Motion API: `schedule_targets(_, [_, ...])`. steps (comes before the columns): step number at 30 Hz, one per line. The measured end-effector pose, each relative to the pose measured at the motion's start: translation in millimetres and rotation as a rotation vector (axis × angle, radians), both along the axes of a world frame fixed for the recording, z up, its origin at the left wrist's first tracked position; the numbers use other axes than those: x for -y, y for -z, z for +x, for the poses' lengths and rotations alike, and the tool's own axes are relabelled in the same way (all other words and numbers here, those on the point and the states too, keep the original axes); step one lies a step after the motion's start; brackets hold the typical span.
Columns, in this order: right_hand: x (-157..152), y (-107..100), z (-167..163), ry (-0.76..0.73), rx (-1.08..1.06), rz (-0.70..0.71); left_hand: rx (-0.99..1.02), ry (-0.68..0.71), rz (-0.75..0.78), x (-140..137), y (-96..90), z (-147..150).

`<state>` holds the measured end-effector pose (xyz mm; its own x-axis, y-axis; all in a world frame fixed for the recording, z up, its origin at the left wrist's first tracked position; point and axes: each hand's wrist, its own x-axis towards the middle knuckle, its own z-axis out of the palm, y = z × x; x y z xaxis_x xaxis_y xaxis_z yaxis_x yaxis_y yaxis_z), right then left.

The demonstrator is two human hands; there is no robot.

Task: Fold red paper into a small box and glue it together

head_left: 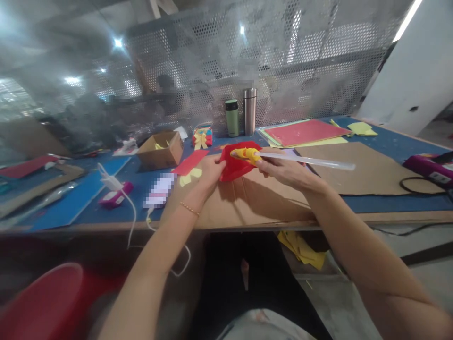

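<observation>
Red and thin, the piece [234, 172] above the front cardboard [262, 208] is pinched in my left hand [213, 170], probably for steadiness, while my right hand [283, 171] grips the yellow glue gun [247, 155], seemingly to aim it.

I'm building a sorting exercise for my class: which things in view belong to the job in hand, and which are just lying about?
Likely in the job:
red piece, held by the left hand
yellow glue gun with clear stick, in the right hand
cardboard sheet beneath the hands

Seemingly just lying about:
green flask
steel flask
purple device on the left
</observation>
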<state>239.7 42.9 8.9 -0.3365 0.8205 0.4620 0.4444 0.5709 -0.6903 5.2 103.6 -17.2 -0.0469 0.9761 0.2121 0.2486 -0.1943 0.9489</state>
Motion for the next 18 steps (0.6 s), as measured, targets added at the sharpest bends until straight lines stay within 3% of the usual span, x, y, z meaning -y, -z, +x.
schedule_targets(3, [3, 8, 1, -0.037, -0.055, -0.052, 0.129, 0.024, -0.020, -1, 2.5, 0])
schedule_targets(8, [8, 4, 2, -0.134, -0.170, -0.093, 0.294, 0.082, -0.106, 0, -1.3, -3])
schedule_targets(18, [11, 3, 4, -0.057, -0.150, -0.094, 0.474, 0.149, -0.172, 0, -8.0, -6])
